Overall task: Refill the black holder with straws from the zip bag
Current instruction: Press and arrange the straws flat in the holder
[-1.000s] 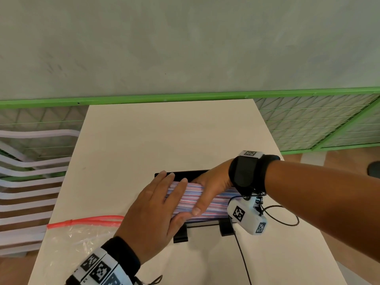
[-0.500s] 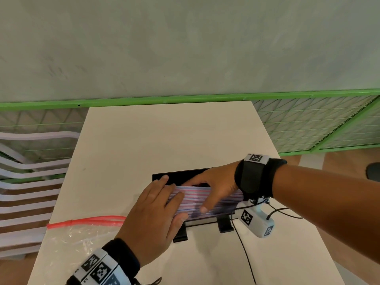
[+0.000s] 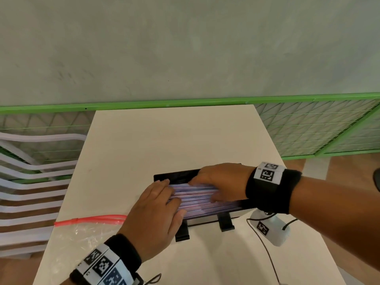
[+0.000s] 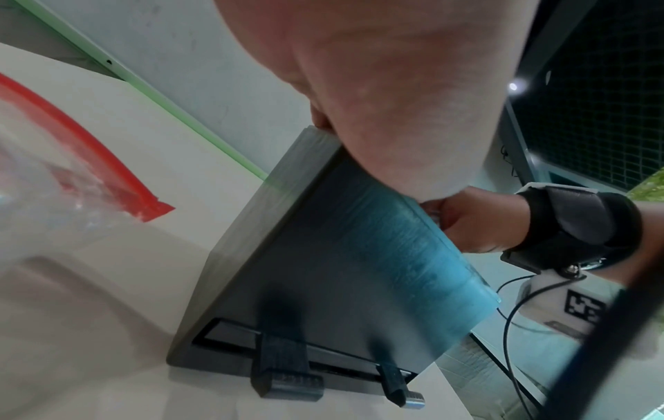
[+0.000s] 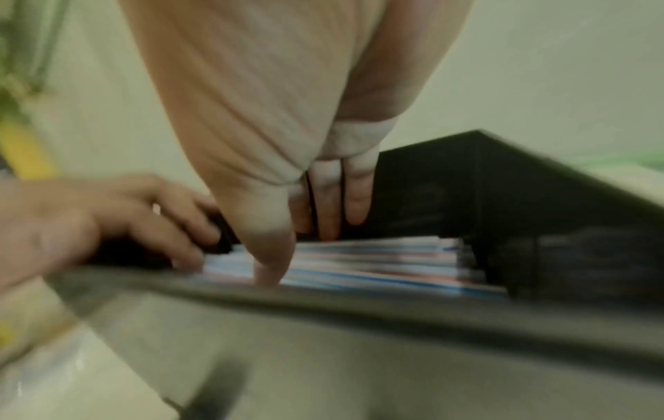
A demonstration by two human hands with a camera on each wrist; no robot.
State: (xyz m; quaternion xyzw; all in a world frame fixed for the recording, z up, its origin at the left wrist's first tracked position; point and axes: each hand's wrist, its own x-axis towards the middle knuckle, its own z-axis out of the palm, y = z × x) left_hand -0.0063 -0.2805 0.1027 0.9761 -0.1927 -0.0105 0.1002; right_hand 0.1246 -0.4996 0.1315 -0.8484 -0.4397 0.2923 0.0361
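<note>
The black holder (image 3: 176,176) stands on the cream table (image 3: 164,140), filled with a flat layer of striped pink and blue straws (image 3: 197,201). My left hand (image 3: 170,194) lies with straight fingers on the straws' left end. My right hand (image 3: 203,188) rests flat on their right part, thumb toward me. In the right wrist view, my fingers (image 5: 355,199) point down onto the straws (image 5: 377,264) inside the holder (image 5: 485,184). The left wrist view shows the holder's front wall (image 4: 323,284) below my palm. The clear zip bag (image 3: 82,233) with a red seal lies at the left.
A white tracker box (image 3: 271,229) with a cable hangs from my right wrist beside the holder's right end. Green mesh fencing (image 3: 318,130) runs behind and to the right of the table. White slatted furniture (image 3: 30,182) stands at the left.
My right hand let go of the straw bundle and now lies flat on it. The straws have sunk lower into the holder. My left hand stayed on their left end.
</note>
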